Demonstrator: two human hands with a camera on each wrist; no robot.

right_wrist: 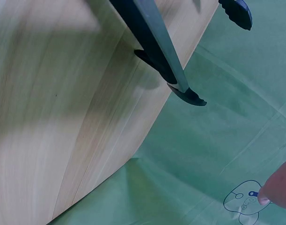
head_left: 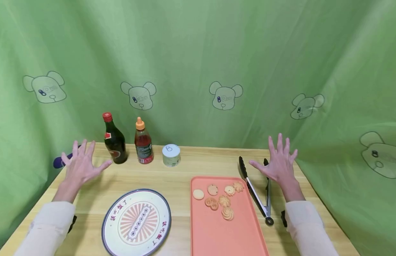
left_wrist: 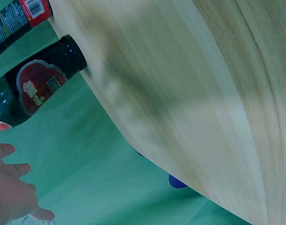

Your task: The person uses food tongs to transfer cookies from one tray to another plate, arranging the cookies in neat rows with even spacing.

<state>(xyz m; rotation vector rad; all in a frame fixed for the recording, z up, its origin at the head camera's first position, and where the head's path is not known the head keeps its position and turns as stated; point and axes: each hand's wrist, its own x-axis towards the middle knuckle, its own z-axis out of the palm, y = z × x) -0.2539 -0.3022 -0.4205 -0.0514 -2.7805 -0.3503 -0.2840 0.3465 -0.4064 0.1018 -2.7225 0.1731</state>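
My left hand (head_left: 80, 165) is held over the table's left side with its fingers spread, holding nothing. Nearest to it stands a dark bottle (head_left: 116, 142) with a red cap, which also shows in the left wrist view. On the right, my other hand (head_left: 280, 161) spreads its fingers above a pair of kitchen tongs (head_left: 258, 197), hiding part of one arm. The tongs lie spread apart beside a pink tray (head_left: 217, 234). Several cookies (head_left: 224, 201) are grouped on the tray's far half. A round plate (head_left: 112, 227) with a blue rim sits left of the tray.
Behind the plate stand a sauce bottle (head_left: 143, 145) with an orange tip and a small pull-tab can (head_left: 171, 155). A green curtain (head_left: 191, 53) hangs along the back and sides of the wooden table (head_left: 181, 209). Something dark blue (head_left: 58, 162) shows at the left edge.
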